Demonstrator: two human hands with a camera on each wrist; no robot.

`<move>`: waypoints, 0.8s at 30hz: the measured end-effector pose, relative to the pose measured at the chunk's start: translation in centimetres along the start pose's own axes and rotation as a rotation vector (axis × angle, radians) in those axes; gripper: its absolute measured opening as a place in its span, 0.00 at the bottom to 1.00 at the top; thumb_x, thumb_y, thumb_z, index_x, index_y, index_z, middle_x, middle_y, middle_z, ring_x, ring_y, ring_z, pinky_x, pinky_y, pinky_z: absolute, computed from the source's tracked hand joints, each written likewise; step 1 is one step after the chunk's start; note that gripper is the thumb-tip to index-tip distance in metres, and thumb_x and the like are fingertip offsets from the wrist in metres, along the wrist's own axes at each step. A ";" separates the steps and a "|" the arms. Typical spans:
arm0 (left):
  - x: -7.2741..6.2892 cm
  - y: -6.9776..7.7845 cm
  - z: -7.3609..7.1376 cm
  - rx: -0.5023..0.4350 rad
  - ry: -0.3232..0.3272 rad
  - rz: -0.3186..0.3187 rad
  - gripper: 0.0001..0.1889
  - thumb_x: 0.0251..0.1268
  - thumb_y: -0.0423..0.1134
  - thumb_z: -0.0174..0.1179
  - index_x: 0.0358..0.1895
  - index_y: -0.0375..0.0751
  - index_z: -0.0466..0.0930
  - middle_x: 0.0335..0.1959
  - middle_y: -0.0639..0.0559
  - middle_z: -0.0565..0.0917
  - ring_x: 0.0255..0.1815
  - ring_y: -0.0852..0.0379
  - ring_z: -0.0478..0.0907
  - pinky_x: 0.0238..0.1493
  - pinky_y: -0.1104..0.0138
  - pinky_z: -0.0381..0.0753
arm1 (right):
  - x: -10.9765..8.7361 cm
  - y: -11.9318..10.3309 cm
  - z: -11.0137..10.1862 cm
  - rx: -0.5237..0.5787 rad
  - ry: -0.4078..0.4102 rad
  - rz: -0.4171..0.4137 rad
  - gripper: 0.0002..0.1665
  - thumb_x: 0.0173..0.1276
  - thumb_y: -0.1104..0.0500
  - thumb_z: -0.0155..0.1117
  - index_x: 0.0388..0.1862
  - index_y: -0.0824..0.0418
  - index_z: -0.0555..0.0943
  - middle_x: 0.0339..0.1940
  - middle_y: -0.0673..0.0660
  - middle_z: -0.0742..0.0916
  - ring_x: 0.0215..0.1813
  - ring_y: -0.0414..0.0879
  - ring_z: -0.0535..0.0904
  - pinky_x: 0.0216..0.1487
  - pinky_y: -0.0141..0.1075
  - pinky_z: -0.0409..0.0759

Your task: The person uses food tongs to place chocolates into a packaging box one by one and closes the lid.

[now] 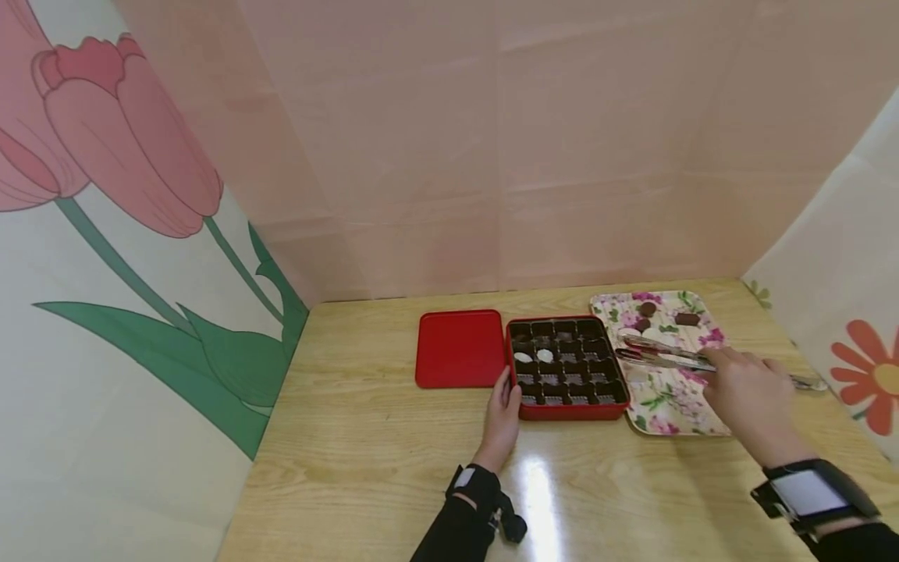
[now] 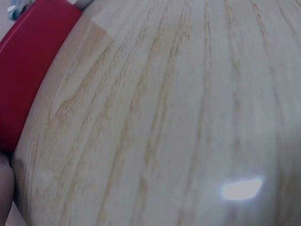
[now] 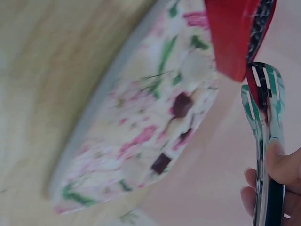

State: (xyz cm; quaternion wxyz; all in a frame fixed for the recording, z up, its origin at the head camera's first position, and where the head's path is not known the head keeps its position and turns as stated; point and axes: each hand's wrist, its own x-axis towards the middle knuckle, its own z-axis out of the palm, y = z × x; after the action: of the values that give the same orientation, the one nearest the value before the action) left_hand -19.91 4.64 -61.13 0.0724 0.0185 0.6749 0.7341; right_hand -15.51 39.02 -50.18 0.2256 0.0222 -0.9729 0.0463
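Note:
My left hand [image 1: 502, 414] touches the left side of a red box [image 1: 572, 414] near its front corner, the fingers lying along the wall. A dark divided insert [image 1: 572, 375] fills the box, and two white pieces [image 1: 545, 355] lie in its compartments toward the left. My right hand [image 1: 751, 394] grips slotted metal tongs [image 3: 263, 127], whose ends stand apart with nothing between them. In the head view the tongs reach over a floral tray [image 1: 681, 410], close to the box's right edge. On the tray are dark brown pieces [image 1: 687, 319] and white pieces [image 1: 660, 336].
A flat red lid [image 1: 460, 349] lies on the wooden table [image 1: 351, 437] just left of the box. A pink backdrop [image 1: 492, 156] rises behind the table. Flower-printed panels [image 1: 140, 351] stand at both sides.

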 end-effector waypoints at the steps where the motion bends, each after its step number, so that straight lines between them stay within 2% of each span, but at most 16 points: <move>1: 0.0 0.0 0.0 0.001 0.000 -0.002 0.27 0.80 0.48 0.48 0.78 0.55 0.58 0.77 0.49 0.57 0.77 0.49 0.55 0.72 0.58 0.63 | -0.4 0.4 0.0 -0.002 -0.010 0.010 0.22 0.46 0.68 0.73 0.43 0.69 0.82 0.35 0.68 0.85 0.35 0.64 0.80 0.32 0.57 0.72; 4: 0.0 0.0 -0.1 0.005 -0.002 -0.002 0.27 0.80 0.48 0.48 0.78 0.54 0.58 0.77 0.48 0.57 0.77 0.49 0.55 0.72 0.58 0.63 | -1.6 1.3 0.2 -0.005 -0.048 0.033 0.23 0.44 0.69 0.74 0.43 0.69 0.82 0.33 0.67 0.85 0.33 0.63 0.79 0.29 0.56 0.70; 9: 0.2 -0.3 -0.2 0.013 -0.002 0.005 0.28 0.80 0.49 0.47 0.78 0.53 0.57 0.78 0.48 0.57 0.77 0.48 0.55 0.72 0.56 0.63 | -2.7 2.0 0.6 -0.015 -0.030 0.003 0.23 0.41 0.70 0.73 0.41 0.68 0.83 0.31 0.66 0.85 0.30 0.62 0.79 0.29 0.58 0.71; 12: 0.4 -0.4 -0.3 0.010 0.002 0.016 0.29 0.80 0.49 0.48 0.78 0.52 0.57 0.77 0.47 0.58 0.77 0.47 0.56 0.72 0.56 0.63 | -2.7 2.1 0.9 -0.026 -0.025 -0.012 0.24 0.40 0.70 0.73 0.42 0.69 0.83 0.32 0.66 0.85 0.31 0.63 0.79 0.31 0.60 0.72; 18: 0.4 -0.4 -0.2 0.001 0.005 0.008 0.28 0.80 0.49 0.48 0.78 0.52 0.57 0.77 0.47 0.57 0.77 0.48 0.55 0.72 0.57 0.63 | -2.4 2.2 1.5 -0.025 -0.075 -0.009 0.28 0.37 0.71 0.76 0.44 0.70 0.83 0.32 0.67 0.86 0.32 0.64 0.80 0.37 0.64 0.71; 24: 0.2 -0.1 0.0 0.007 0.004 0.006 0.27 0.80 0.47 0.48 0.78 0.53 0.58 0.77 0.47 0.58 0.76 0.48 0.56 0.72 0.58 0.63 | -2.5 2.2 1.8 -0.034 -0.038 -0.016 0.20 0.40 0.72 0.73 0.38 0.68 0.86 0.23 0.63 0.84 0.22 0.58 0.78 0.27 0.57 0.71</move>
State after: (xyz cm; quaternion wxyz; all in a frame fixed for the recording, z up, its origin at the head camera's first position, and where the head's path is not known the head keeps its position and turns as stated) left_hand -20.07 4.64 -61.26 0.0686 0.0192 0.6775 0.7321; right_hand -14.15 41.07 -53.08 0.2078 0.0272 -0.9774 0.0276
